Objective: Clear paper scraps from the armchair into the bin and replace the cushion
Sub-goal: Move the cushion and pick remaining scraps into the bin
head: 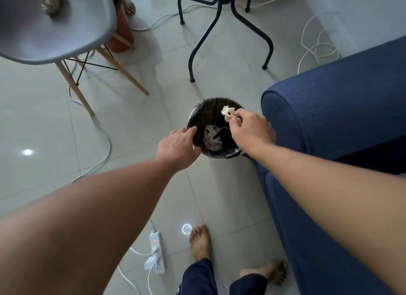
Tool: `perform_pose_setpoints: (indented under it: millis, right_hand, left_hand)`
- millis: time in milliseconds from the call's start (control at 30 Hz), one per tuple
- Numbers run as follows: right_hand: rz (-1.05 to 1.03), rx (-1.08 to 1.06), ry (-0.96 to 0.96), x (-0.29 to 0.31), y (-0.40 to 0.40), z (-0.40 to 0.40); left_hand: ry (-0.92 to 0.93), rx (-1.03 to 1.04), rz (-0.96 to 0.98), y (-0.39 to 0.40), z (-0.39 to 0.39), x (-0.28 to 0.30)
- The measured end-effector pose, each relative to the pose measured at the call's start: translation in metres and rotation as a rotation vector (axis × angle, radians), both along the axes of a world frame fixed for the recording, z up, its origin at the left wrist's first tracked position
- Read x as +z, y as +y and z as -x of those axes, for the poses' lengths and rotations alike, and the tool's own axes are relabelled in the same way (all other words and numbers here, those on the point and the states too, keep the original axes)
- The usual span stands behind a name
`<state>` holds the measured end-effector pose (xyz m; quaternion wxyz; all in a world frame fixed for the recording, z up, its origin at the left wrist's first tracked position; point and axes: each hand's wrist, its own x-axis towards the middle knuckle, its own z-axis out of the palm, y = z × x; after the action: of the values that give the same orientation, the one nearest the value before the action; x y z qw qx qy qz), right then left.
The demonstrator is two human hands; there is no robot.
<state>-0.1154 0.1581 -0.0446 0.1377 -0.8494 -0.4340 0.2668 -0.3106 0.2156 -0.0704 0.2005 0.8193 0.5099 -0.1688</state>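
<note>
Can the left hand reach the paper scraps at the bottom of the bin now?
Probably yes: the left hand rests open at the bin rim, the mouth is uncovered, and nothing lies over the scraps inside.

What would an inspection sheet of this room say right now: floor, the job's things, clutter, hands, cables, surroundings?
Surface: pale tiled floor, glossy.
Job's things: bin beside the blue armchair; crumpled paper lies in the bin; a paper scrap is held above it. No cushion seen.
Clutter: nothing seen.
Hands: right hand pinches the scrap; left hand open at the bin's rim.
Cables: power strip with white plugs; white cables on the floor.
Surroundings: grey chair, black stand legs.
</note>
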Motion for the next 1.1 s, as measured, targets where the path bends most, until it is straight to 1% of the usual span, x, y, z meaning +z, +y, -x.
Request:
perform_pose_setpoints:
  millis: [167,367,533,733,933,1100]
  right_hand:
    - [0.252,0.093,0.003,-0.013,0.009,0.004]
    - [0.409,0.189,0.064,-0.033,-0.039,0.008]
    - [0.463,0.201,0.056,-0.042,-0.089,0.008]
    - [0.497,0.123,0.098,-0.036,-0.147,-0.015]
    - [0.448,0.063,0.094,-0.011,-0.211,-0.084]
    - [0.43,-0.083,0.037,0.006,-0.278,-0.147]
  left_hand:
    - [-0.02,0.015,-0.003,0.007,0.004,0.003]
    - [0.013,-0.01,0.031,-0.003,0.008,-0.003]
    - [0.066,-0.083,0.071,-0.023,0.004,-0.007]
    - [0.098,-0.207,0.136,-0.064,-0.014,-0.007]
    - [0.108,-0.343,0.17,-0.1,-0.063,0.003]
    - [0.053,-0.461,0.227,-0.145,-0.131,0.011]
